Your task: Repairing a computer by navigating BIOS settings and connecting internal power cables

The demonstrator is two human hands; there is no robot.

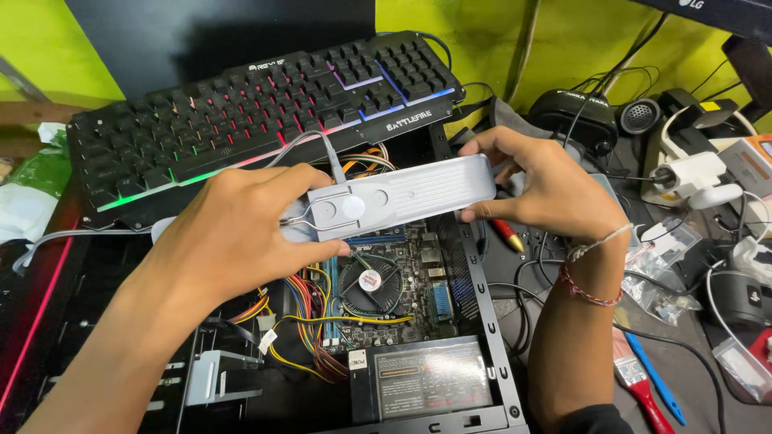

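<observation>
Both hands hold a flat grey rectangular device (pixel 418 193) with a ribbed top and a short cable at its left end. My left hand (pixel 241 233) grips the left end, thumb underneath. At the other end, my right hand (pixel 547 189) pinches it between fingers and thumb. The device hovers above an open computer case (pixel 482 321), where a motherboard with a round cooler fan (pixel 370 283), coloured wires (pixel 310 313) and a power supply (pixel 426 378) lie exposed.
A backlit black keyboard (pixel 257 104) leans across the case's far edge. To the right lie cables, a white adapter (pixel 700 178), small plastic bags (pixel 667 265), a red-handled brush (pixel 643 390), a blue tool (pixel 655 378) and a red pen (pixel 508 235).
</observation>
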